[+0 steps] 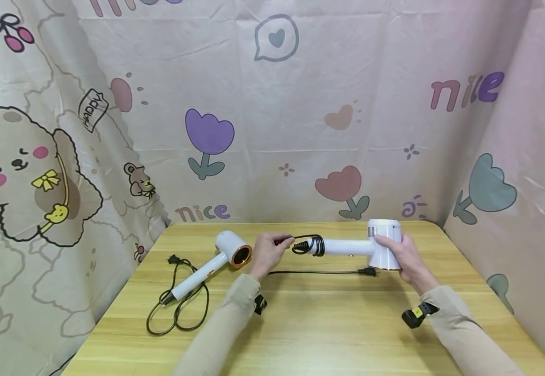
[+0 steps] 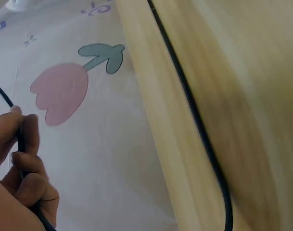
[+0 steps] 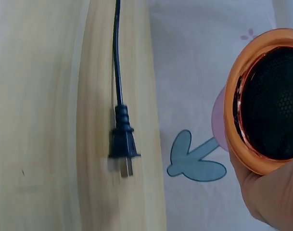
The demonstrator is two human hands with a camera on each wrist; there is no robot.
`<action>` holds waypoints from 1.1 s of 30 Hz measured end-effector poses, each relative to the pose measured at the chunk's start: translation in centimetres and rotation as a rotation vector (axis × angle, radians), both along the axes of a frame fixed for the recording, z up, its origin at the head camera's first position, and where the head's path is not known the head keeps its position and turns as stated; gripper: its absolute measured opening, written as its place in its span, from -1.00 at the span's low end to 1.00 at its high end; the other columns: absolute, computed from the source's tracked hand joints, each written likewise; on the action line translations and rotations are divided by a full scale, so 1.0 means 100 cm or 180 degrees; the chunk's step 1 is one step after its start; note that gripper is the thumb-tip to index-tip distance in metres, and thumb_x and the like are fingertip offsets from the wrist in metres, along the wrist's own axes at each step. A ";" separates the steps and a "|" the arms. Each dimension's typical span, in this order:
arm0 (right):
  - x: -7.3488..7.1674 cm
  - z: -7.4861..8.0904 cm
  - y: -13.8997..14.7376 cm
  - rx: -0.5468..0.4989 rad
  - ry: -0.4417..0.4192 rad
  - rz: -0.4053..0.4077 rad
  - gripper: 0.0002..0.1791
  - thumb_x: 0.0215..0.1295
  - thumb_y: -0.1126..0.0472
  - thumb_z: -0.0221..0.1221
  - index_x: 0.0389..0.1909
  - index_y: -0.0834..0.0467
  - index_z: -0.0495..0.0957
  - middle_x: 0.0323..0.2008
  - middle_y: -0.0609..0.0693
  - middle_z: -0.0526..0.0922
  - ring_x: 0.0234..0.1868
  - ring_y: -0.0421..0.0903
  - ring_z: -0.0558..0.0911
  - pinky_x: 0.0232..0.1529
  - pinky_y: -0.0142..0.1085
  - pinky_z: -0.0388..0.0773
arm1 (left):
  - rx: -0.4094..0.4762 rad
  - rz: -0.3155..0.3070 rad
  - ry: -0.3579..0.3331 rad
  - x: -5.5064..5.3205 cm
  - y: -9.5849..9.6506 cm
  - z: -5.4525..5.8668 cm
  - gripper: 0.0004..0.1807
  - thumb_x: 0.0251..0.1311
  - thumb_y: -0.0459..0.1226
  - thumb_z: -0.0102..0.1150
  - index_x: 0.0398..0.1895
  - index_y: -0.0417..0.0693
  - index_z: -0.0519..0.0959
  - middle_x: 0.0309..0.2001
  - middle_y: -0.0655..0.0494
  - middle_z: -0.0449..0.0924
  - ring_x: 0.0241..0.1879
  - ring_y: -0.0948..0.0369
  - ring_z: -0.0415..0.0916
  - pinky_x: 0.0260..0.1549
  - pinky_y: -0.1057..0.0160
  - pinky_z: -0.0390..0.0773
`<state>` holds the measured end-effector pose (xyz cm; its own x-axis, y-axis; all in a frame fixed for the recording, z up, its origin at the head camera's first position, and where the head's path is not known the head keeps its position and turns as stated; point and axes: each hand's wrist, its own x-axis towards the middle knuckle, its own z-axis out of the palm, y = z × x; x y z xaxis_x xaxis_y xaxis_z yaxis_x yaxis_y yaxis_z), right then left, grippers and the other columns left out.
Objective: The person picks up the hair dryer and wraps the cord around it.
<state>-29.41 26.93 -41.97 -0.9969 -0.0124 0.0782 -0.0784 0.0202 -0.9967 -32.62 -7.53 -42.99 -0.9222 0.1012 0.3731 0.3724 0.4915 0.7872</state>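
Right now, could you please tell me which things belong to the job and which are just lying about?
In use:
hair dryer in the right hand
its cord, in the left hand
its plug

Lying about:
second hair dryer
second cord

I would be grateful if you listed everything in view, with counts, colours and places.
Table: one, light wood, beneath everything
Printed cloth: pale, behind and at both sides; panel count unclear
Held hair dryer: one, white and copper, right
Coiled cord: one, black, round its handle end
Straight cord run: one, black, on the table
Right plug: one, black, at that run's end
Lying hair dryer: one, white and copper, table's left
Looped cord: one, black, around its handle
Left plug: one, black, beyond that handle
Wrist cameras: two, black, one per wrist
Sleeves: two, beige, on the arms
Left hand: one, pinching the coiled cord's free length
Right hand: one, gripping the held hair dryer's body
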 end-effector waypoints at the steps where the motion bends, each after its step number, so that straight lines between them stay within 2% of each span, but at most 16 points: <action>1: 0.000 0.000 -0.001 -0.0057 -0.0052 -0.0018 -0.51 0.37 0.11 0.18 0.16 0.15 0.19 -0.28 -0.17 0.59 -0.31 -0.18 0.68 -0.28 -0.12 0.73 | -0.0083 -0.0073 -0.0047 0.001 0.001 -0.001 -0.82 0.25 -0.18 0.29 -0.17 -0.03 0.76 -0.30 0.09 0.76 -0.44 0.33 0.59 -0.50 0.37 0.59; 3: 0.001 0.002 -0.002 -0.0159 -0.0158 -0.0121 -0.48 0.36 0.07 0.19 0.18 0.17 0.19 -0.30 -0.20 0.60 -0.32 -0.20 0.69 -0.27 -0.17 0.72 | -0.0247 -0.0208 -0.0133 0.003 0.005 -0.003 -0.82 0.27 -0.18 0.27 -0.17 -0.03 0.75 -0.32 0.10 0.75 -0.45 0.34 0.57 -0.51 0.38 0.58; 7: -0.002 0.007 -0.005 -0.0225 -0.0347 -0.0553 -0.20 0.29 -0.06 0.26 0.35 0.23 0.12 -0.27 -0.22 0.57 -0.34 -0.26 0.66 -0.27 -0.28 0.70 | -0.0440 -0.0533 -0.0161 0.006 0.014 -0.004 -0.80 0.29 -0.19 0.24 -0.18 -0.07 0.75 -0.40 0.13 0.74 -0.46 0.22 0.62 -0.55 0.39 0.56; 10: -0.004 0.010 -0.008 -0.0161 -0.0496 -0.0881 0.00 0.20 -0.15 0.31 0.46 0.21 0.02 -0.15 -0.15 0.49 -0.34 -0.29 0.61 -0.27 -0.35 0.67 | -0.0483 -0.0667 -0.0203 0.010 0.020 -0.003 -0.80 0.29 -0.19 0.24 -0.17 -0.08 0.75 -0.40 0.13 0.73 -0.55 0.21 0.57 -0.64 0.40 0.52; 14: -0.007 0.011 -0.013 -0.0005 -0.0519 -0.1166 0.04 0.15 -0.17 0.35 0.49 0.16 0.04 0.01 -0.06 0.42 -0.25 -0.27 0.56 -0.25 -0.40 0.64 | -0.0623 -0.0763 -0.0220 0.018 0.026 -0.002 -0.77 0.29 -0.16 0.24 -0.12 -0.07 0.74 -0.28 0.07 0.76 -0.69 0.35 0.40 -0.73 0.42 0.45; 17: -0.006 0.011 -0.016 0.0246 -0.0320 -0.1284 0.01 0.14 -0.15 0.36 0.48 0.14 0.06 0.09 0.01 0.40 -0.12 -0.18 0.53 -0.24 -0.39 0.65 | -0.0913 -0.0803 0.0103 0.023 0.030 0.001 -0.75 0.27 -0.14 0.25 -0.11 -0.08 0.73 -0.17 0.02 0.76 -0.62 0.42 0.48 -0.64 0.51 0.49; 21: -0.006 0.011 -0.019 0.0684 0.0034 -0.1410 -0.01 0.11 -0.13 0.39 0.46 0.09 0.10 0.11 0.12 0.43 0.00 -0.02 0.50 -0.18 -0.27 0.66 | -0.1333 -0.0745 0.0828 0.025 0.030 0.006 -0.82 0.23 -0.19 0.30 -0.21 -0.08 0.75 -0.25 0.06 0.77 -0.43 0.38 0.63 -0.45 0.59 0.53; 24: -0.006 0.009 -0.022 0.0967 0.0271 -0.1490 -0.03 0.06 -0.10 0.43 0.43 0.07 0.16 0.08 0.18 0.48 -0.02 0.04 0.52 -0.16 -0.22 0.63 | -0.1477 -0.0604 0.1227 0.026 0.027 0.013 -0.89 0.18 -0.23 0.35 -0.30 -0.04 0.76 -0.35 0.12 0.75 -0.47 0.34 0.60 -0.50 0.56 0.49; 28: -0.008 0.007 -0.023 0.1260 0.0516 -0.1478 -0.05 0.03 -0.05 0.46 0.41 0.08 0.21 0.00 0.22 0.53 -0.10 0.06 0.53 -0.22 -0.25 0.57 | -0.1470 -0.0488 0.1545 0.023 0.020 0.026 -0.92 0.10 -0.24 0.41 -0.35 -0.02 0.75 -0.41 0.15 0.72 -0.56 0.36 0.48 -0.58 0.50 0.38; 31: -0.009 0.006 -0.018 0.1423 0.0559 -0.1314 -0.02 0.04 -0.06 0.45 0.43 0.09 0.17 -0.03 0.26 0.53 -0.12 0.10 0.55 -0.25 -0.24 0.60 | -0.1407 -0.0493 0.1692 0.019 0.017 0.036 -0.92 0.09 -0.24 0.42 -0.36 -0.02 0.74 -0.42 0.16 0.72 -0.56 0.37 0.45 -0.57 0.49 0.36; 33: -0.009 0.007 -0.015 0.1437 0.0538 -0.1116 -0.01 0.06 -0.05 0.44 0.44 0.11 0.14 -0.03 0.28 0.51 -0.12 0.12 0.55 -0.27 -0.22 0.64 | -0.1346 -0.0457 0.1735 0.018 0.015 0.043 -0.92 0.09 -0.23 0.42 -0.36 -0.01 0.74 -0.45 0.18 0.69 -0.57 0.39 0.41 -0.57 0.49 0.34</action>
